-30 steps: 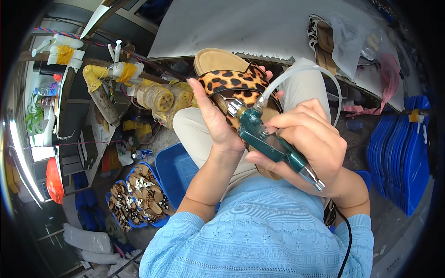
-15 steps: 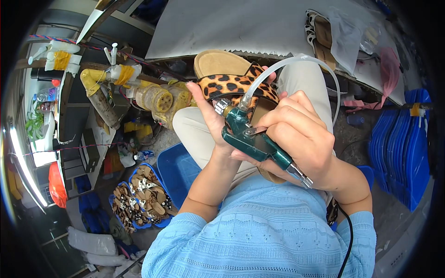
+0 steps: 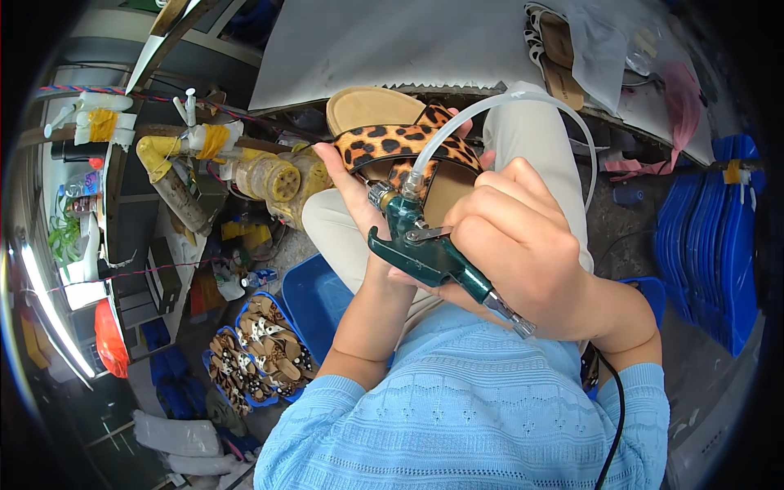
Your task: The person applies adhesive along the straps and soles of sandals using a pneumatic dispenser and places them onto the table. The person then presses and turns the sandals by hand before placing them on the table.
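Observation:
A sandal with tan footbed and crossed leopard-print straps [image 3: 380,145] rests across my left hand [image 3: 353,184]. The thumb of that hand lies along the near-left edge, and fingertips show past the straps on the far side. My right hand [image 3: 518,237] is closed on a dark green spray gun [image 3: 425,253] with silver fittings, held just above the sandal's near part. Its knurled nozzle end is close to my left palm. From the top of the gun, a clear tube [image 3: 490,100] arches over the sandal to the right. Part of the footbed is hidden behind gun and hand.
Blue bins of finished-looking sandals [image 3: 265,347] stand low left, beside another blue bin [image 3: 314,294]. A grey-topped table [image 3: 351,49] spans the far side, carrying another pair of sandals [image 3: 559,57]. Yellow-taped pipes [image 3: 171,175] run at left; stacked blue trays [image 3: 706,249] stand right.
The spray gun has turned slightly, showing more of its hooked handle, and its nozzle end has shifted left. The sandal has moved slightly left in view. Both hands keep their holds.

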Demonstrator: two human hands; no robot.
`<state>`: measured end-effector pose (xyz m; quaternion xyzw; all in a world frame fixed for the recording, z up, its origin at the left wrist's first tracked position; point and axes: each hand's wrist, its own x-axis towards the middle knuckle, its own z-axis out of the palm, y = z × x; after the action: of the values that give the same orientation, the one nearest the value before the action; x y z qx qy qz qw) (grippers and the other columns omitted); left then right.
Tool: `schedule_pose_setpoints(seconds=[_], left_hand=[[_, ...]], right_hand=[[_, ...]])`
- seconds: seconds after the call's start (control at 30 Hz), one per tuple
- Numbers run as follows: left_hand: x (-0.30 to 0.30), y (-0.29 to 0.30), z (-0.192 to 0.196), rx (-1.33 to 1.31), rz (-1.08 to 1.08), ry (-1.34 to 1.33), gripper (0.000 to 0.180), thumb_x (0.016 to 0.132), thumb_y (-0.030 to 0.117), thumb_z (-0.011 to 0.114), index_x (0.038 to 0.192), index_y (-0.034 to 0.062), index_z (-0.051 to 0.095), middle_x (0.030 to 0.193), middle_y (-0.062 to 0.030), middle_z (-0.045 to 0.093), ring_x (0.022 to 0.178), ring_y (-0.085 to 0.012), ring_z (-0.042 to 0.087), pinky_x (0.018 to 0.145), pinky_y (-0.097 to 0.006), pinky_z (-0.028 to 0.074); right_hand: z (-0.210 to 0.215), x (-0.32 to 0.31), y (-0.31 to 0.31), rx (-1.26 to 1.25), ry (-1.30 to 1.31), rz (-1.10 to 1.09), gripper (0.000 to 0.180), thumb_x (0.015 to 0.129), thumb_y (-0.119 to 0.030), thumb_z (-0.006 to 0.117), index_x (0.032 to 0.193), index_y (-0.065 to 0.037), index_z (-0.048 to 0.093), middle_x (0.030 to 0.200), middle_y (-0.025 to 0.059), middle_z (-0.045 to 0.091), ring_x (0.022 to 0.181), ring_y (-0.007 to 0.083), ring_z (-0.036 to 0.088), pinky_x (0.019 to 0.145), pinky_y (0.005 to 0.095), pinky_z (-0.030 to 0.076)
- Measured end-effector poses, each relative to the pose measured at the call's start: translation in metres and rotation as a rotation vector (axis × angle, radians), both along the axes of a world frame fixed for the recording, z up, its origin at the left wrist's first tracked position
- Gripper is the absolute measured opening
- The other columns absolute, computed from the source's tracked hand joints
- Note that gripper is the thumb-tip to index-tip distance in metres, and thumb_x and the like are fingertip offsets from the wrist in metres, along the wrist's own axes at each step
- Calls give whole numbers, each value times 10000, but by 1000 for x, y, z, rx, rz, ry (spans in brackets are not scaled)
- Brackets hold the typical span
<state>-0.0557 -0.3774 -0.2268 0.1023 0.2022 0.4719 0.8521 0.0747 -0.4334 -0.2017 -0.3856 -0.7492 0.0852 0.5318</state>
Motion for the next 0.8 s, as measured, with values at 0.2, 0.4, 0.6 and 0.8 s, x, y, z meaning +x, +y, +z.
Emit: schedule_pose_setpoints(seconds=[0.2, 0.4, 0.6, 0.8], left_hand=[[2, -1, 1, -14, -10, -28, 1108, 805, 912, 335, 1376, -27, 474, 1260, -255, 603, 1020, -419, 650, 916, -512, 568], [9, -2, 0, 24, 35, 5, 1057, 813, 887, 394, 1350, -16, 499, 1211, -213, 630, 1035, -368, 663, 919, -483, 574], [-4, 12, -29, 209, 100, 112, 1007, 860, 798, 457, 1399, -51, 404, 1318, -281, 532, 1214, -410, 545, 1054, -599, 447], [-28, 32, -48, 611, 50, 331, 1171, 728, 764, 698, 1526, 19, 274, 1420, -248, 473, 1294, -380, 515, 1068, -512, 471]], right_hand=[[0, 1, 0, 21, 0, -17, 191, 594, -70, 634, 658, -51, 454, 652, 57, 371, 596, 218, 417, 591, 360, 324], [-3, 2, 2, 94, 0, -27, 210, 572, -99, 655, 677, -9, 497, 739, 106, 546, 615, 214, 486, 608, 351, 355], [2, 16, -6, 74, -101, 69, 225, 580, -83, 694, 726, 20, 558, 848, 156, 652, 694, 242, 617, 666, 350, 432], [10, 45, -17, -272, 278, 242, 308, 680, -101, 901, 811, 21, 650, 852, 150, 716, 714, 224, 659, 667, 325, 465]])
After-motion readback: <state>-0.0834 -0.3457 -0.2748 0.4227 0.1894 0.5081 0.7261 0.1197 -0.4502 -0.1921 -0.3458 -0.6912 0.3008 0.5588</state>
